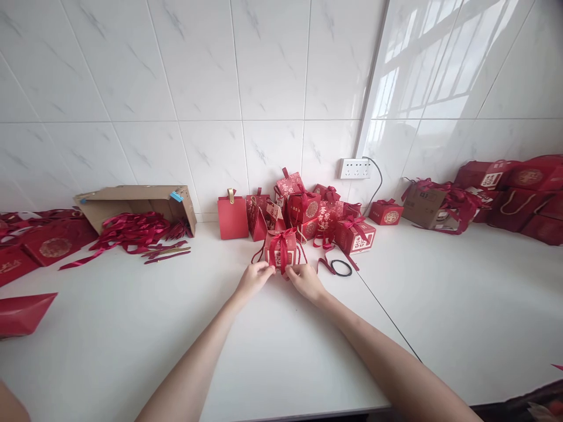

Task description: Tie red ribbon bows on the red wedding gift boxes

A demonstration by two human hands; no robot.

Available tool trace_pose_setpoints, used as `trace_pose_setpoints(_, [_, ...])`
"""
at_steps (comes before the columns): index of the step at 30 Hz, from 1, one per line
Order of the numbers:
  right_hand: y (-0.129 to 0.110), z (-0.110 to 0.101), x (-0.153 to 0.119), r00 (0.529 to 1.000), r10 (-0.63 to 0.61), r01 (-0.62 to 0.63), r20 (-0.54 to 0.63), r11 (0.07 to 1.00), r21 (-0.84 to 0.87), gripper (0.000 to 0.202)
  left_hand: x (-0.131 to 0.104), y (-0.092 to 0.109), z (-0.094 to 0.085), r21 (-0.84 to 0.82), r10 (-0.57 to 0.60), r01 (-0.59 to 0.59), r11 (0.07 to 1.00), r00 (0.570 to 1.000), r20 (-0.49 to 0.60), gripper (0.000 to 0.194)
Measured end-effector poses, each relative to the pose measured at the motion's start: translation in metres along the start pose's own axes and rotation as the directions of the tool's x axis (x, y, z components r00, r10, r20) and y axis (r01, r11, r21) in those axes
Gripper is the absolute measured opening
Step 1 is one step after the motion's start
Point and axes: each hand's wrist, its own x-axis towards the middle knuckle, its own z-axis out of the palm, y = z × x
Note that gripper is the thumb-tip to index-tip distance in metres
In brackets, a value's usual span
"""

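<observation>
One bowed red box, upright on the counter, before my stacked red boxes; left hand and right hand, fingers closed at its lower front, on ribbon or card I cannot tell. Step, I judge: bow-straightening; any next move calls for light, even tension.

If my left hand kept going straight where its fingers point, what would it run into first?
The red gift box with the bow, most likely. Your left hand is already at its lower front, though whether it touches is hard to tell.
</observation>
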Motion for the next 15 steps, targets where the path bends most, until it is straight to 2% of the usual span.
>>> trace_pose_setpoints(3, [-0.001,-0.010,0.003,0.995,0.077,-0.066,-0.070,0.987,0.146,0.040,0.004,0.007,-0.013,-0.174,-0.061,0.040,0.984,0.991,-0.119,0.024])
trace_pose_setpoints(6, [0.000,-0.025,0.009,0.966,0.162,-0.091,-0.203,0.944,0.318,0.046,0.008,0.013,-0.029,-0.372,-0.121,0.011,0.928,0.954,-0.274,0.021])
trace_pose_setpoints(8, [0.002,-0.035,0.012,0.931,0.221,-0.075,-0.291,0.895,0.440,0.045,0.009,0.016,-0.038,-0.481,-0.169,-0.029,0.876,0.916,-0.364,0.018])
trace_pose_setpoints(11, [0.007,-0.050,0.017,0.866,0.322,-0.025,-0.381,0.791,0.611,0.037,0.009,0.019,-0.050,-0.607,-0.257,-0.074,0.791,0.861,-0.440,0.014])
trace_pose_setpoints(15, [0.012,-0.063,0.022,0.789,0.462,0.028,-0.406,0.633,0.774,0.031,0.010,0.020,-0.063,-0.711,-0.352,-0.136,0.690,0.795,-0.494,0.011])
